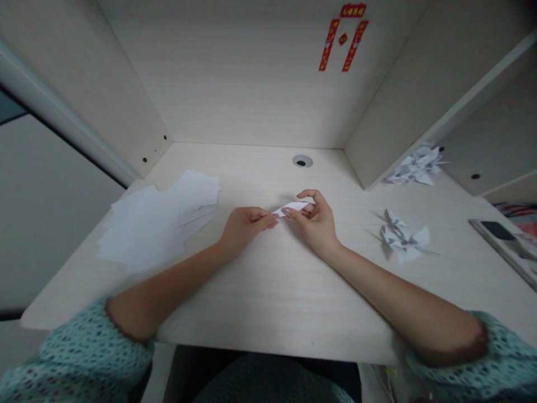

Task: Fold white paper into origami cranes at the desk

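A small folded white paper [292, 207] lies between both hands over the middle of the pale wooden desk [268, 302]. My left hand [245, 223] is curled, its fingertips pinching the paper's left end. My right hand [314, 218] grips the right end, thumb arched above it and fingers closed underneath. Both forearms stretch in from teal knitted sleeves at the bottom corners.
A loose pile of white sheets [159, 221] lies at the left. Folded paper cranes [401, 236] sit to the right, with several more [417, 165] in the side shelf. A phone on a book [505, 238] lies far right. A cable hole [302, 162] is at the back.
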`<state>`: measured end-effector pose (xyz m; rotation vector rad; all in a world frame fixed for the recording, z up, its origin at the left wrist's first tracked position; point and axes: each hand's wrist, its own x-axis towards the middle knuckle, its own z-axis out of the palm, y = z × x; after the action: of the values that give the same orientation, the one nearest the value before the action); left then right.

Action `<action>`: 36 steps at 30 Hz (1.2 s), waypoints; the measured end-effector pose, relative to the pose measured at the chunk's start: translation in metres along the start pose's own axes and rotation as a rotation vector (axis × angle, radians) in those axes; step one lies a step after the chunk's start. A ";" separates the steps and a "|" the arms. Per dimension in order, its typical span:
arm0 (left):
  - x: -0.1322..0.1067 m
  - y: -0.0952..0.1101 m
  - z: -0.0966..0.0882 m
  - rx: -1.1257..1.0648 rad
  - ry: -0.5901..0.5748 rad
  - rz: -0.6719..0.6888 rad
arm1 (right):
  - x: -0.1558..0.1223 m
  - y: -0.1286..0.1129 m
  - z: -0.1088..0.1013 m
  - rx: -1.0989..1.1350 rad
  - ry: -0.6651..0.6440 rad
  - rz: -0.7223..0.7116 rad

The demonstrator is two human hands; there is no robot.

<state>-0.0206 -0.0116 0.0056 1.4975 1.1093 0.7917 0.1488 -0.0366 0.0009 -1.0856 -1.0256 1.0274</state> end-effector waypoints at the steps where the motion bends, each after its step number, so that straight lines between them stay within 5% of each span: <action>1: 0.001 0.000 0.000 0.006 0.008 -0.003 | 0.000 0.000 0.000 0.011 0.003 -0.003; 12: -0.001 0.007 0.001 -0.015 0.081 -0.051 | 0.002 0.001 0.001 0.042 0.015 -0.018; 36: 0.000 0.006 -0.001 -0.134 0.007 -0.049 | 0.003 0.010 -0.007 -0.040 0.052 -0.091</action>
<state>-0.0202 -0.0113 0.0118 1.3520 1.0726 0.8220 0.1554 -0.0331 -0.0091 -1.0833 -1.0482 0.9049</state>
